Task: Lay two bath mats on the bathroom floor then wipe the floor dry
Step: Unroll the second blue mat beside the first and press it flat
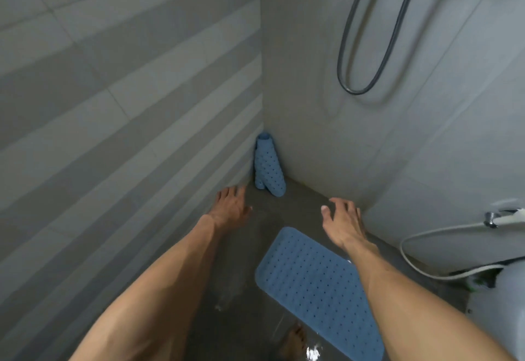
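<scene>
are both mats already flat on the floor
No, only one blue mat lies flat; the rolled mat stands upright in the corner, with both hands empty.

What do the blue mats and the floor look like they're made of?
Flat mat and rolled mat: probably soft rubber or PVC, matte blue, with rows of small holes; the roll holds its curl. Floor: looks like dark grey tile or stone; glare suggests it's wet.

Both empty hands, left hand (231,206) and right hand (345,222), reach toward the rolled mat (268,166) in the corner, flat mat (318,286) below
</scene>
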The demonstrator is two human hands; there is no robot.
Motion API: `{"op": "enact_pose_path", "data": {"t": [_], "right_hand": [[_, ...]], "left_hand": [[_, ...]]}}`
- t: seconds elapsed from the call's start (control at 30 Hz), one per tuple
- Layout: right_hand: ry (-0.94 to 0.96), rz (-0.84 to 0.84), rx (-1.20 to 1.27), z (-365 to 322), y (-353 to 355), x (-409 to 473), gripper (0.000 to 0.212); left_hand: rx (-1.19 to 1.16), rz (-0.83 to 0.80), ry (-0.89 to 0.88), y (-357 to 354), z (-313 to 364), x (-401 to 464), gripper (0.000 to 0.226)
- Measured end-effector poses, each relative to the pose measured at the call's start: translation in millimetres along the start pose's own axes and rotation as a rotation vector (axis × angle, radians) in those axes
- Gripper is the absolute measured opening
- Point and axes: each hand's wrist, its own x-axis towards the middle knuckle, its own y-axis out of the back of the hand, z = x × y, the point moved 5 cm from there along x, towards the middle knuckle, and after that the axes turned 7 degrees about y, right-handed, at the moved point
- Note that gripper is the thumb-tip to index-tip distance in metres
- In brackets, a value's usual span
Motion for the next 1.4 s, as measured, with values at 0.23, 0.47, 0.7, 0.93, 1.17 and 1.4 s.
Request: {"op": "enact_pose_path", "data": {"t": [0.23, 0.47, 0.7, 0.93, 1.17, 1.4], "right_hand": [[0.069, -0.02, 0.016, -32.2, 30.4, 79.0, 0.05], [0.091, -0.062, -0.04, -49.6, 40.5, 165.9, 0.052], [0.067, -0.149, -0.055, -62.6, 3.5, 295.0, 0.05], [-0.016, -0.292, -0.044, -47.0, -95.5, 464.9, 0.045], [-0.035, -0.368, 0.06, -30.9, -216.1, 623.1, 0.048], [-0.034, -0.353, 0.14, -27.3, -305.6, 702.9, 0.069]], "left_hand": [[0.008, 0.067, 0.058, 54.8, 1.9, 64.3, 0.068], [-0.015, 0.055, 0.055, 63.8, 5.1, 141.0, 0.069], [-0.059, -0.081, 0.03, 26.8, -4.1, 268.0, 0.067], [-0.226, -0.183, 0.192, -43.2, -15.5, 435.9, 0.059], [-0.402, -0.162, 0.35, -108.7, -23.0, 614.5, 0.06], [-0.571, -0.145, 0.433, -130.2, -2.7, 707.8, 0.046]]}}
